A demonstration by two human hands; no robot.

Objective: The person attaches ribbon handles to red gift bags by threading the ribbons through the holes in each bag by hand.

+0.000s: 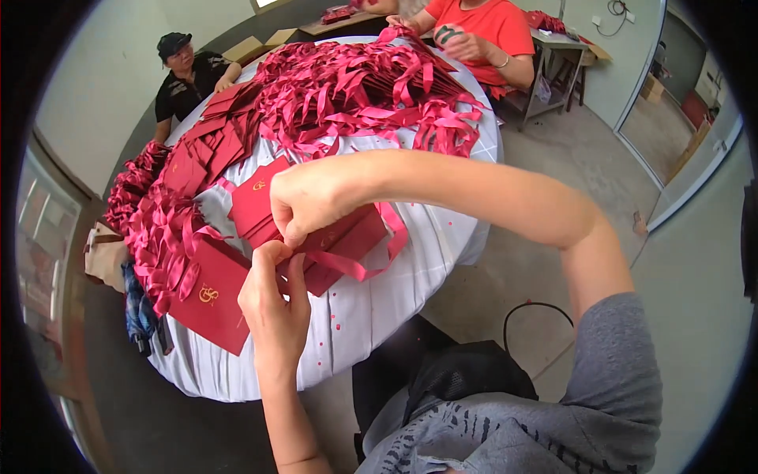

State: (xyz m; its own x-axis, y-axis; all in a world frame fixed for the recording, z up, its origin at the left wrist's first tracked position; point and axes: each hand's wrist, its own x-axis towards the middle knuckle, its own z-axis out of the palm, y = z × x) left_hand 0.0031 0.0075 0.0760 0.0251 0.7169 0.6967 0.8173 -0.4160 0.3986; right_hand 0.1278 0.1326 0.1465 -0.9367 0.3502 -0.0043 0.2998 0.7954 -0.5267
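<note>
Over the near side of the table my right hand (310, 193) reaches across from the right, its fingers pinched downward. Just below it, my left hand (271, 300) is raised with thumb and fingertips brought together, almost meeting the right fingertips. Both hands hold a pink-red ribbon (359, 268), which loops away to the right; its exact end between the fingers is hidden. Under the hands lie dark red paper bags (359, 235) with gold print, partly covered by my fingers and wrist. A larger red paper bag (212, 304) lies flat at the left of my left hand.
The round table has a white cloth (426, 265) dotted with red scraps. Ribboned bags form a big heap (347, 83); plain red ones (209, 138) are stacked left. One person (193, 83) sits far left, another in red (485, 39) at the back. A tan bag (104, 254) hangs left.
</note>
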